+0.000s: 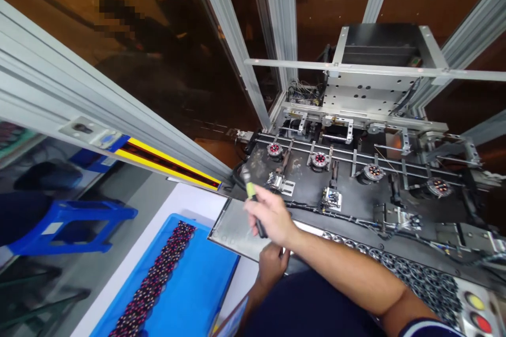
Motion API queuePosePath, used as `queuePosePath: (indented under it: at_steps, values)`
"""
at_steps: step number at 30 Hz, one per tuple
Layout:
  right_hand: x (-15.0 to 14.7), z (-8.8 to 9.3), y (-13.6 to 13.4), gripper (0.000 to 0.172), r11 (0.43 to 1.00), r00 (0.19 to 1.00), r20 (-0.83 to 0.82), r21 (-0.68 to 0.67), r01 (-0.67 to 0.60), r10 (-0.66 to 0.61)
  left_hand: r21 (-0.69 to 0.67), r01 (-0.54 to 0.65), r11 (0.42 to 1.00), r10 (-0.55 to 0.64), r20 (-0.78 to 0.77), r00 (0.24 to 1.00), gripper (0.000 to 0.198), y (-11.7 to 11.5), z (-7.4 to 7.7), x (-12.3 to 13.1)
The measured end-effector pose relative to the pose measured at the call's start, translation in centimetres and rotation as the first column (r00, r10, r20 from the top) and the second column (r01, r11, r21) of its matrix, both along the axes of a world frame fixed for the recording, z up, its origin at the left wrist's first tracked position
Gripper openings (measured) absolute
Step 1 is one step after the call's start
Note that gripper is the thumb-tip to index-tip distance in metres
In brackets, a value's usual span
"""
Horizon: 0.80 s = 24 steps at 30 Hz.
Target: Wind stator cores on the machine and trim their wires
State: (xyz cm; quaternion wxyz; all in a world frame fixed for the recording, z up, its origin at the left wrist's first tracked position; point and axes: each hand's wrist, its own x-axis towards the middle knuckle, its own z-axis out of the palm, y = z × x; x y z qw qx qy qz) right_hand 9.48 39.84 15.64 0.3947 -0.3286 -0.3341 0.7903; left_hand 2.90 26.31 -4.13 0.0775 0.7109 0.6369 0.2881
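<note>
My right hand (272,216) is wrapped round a slim hand tool (253,196) with a black and yellow-green handle. Its greyish tip is blurred and points up and left, so I cannot tell its exact kind. Under it lies a bare metal plate (233,229) at the machine's front edge. Close below, my left hand (272,265) is curled near that edge; its fingers are partly hidden, and what they hold, if anything, does not show. Beyond the tool stand the machine's round fixtures, with red-and-black round parts (319,159) on two of them.
A blue tray (209,274) at lower left carries rows of dark round parts (158,274). Many black rings (419,274) lie along the front ledge, near yellow (474,301) and red buttons (481,323). An aluminium post and a yellow-edged strip (169,163) border the left. A blue stool (75,216) stands beyond.
</note>
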Motion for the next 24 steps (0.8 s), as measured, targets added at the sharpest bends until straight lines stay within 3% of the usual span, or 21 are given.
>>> queuePosePath:
  at_steps: [3, 7, 15, 24]
  values:
    - [3.7, -2.3, 0.7, 0.02, 0.961, 0.962, 0.095, -0.08, 0.264, -0.256, -0.053, 0.012, 0.999, -0.011, 0.021, 1.0, 0.022, -0.1, 0.2, 0.1]
    - [5.4, -5.8, 3.1, 0.021, 0.834, 0.845, 0.2, -0.16, 0.528, -0.496, -0.079, 0.023, 0.997, -0.022, 0.017, 1.0, 0.022, -0.1, 0.4, 0.2]
    - [4.7, -7.6, 4.3, 0.023, 0.739, 0.792, 0.232, -0.284, 0.611, -0.565, -0.083, 0.043, 0.996, -0.044, -0.009, 0.999, 0.024, -0.1, 0.5, 0.1]
    - [5.0, -8.2, 4.8, 0.024, 0.721, 0.783, 0.242, -0.306, 0.622, -0.573, -0.084, 0.051, 0.995, -0.051, 0.002, 0.999, 0.023, -0.1, 0.3, 0.0]
